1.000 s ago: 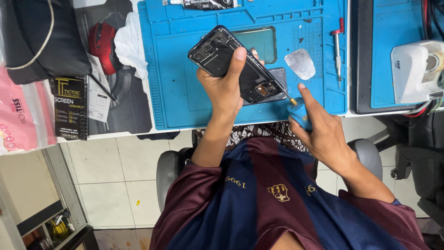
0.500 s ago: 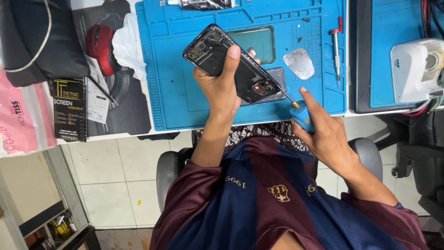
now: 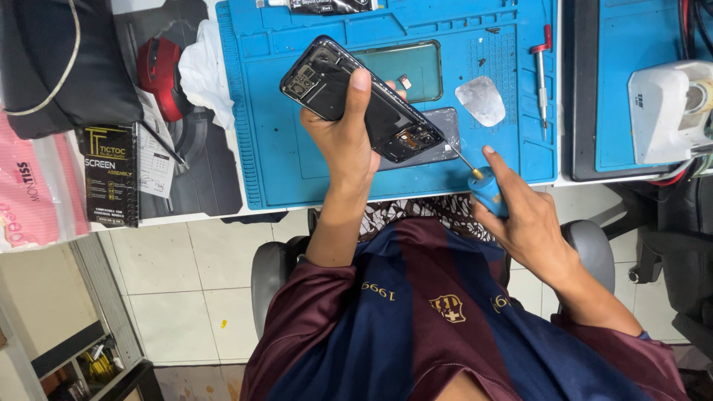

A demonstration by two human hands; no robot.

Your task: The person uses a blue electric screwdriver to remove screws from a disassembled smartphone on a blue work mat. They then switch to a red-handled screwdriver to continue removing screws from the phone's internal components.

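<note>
My left hand (image 3: 343,145) grips an opened black phone (image 3: 321,80) with its back off and its inner parts showing, tilted above the blue work mat (image 3: 271,156). My right hand (image 3: 526,219) holds a small blue-handled screwdriver (image 3: 486,186). Its thin tip points up-left to the phone's lower end, by the small board there. A grey back cover (image 3: 448,121) lies on the mat right under that end of the phone.
On the mat lie a dark green glass panel (image 3: 420,65), a silvery rounded piece (image 3: 481,99) and a red-capped screwdriver (image 3: 542,70). A white device (image 3: 668,111) stands at right. At left are a red mouse (image 3: 157,73), white tissue (image 3: 199,70), black bag (image 3: 52,67) and black box (image 3: 110,174).
My left hand has shifted the phone slightly up and to the left. My right hand keeps the screwdriver at the phone's lower end, hardly moved.
</note>
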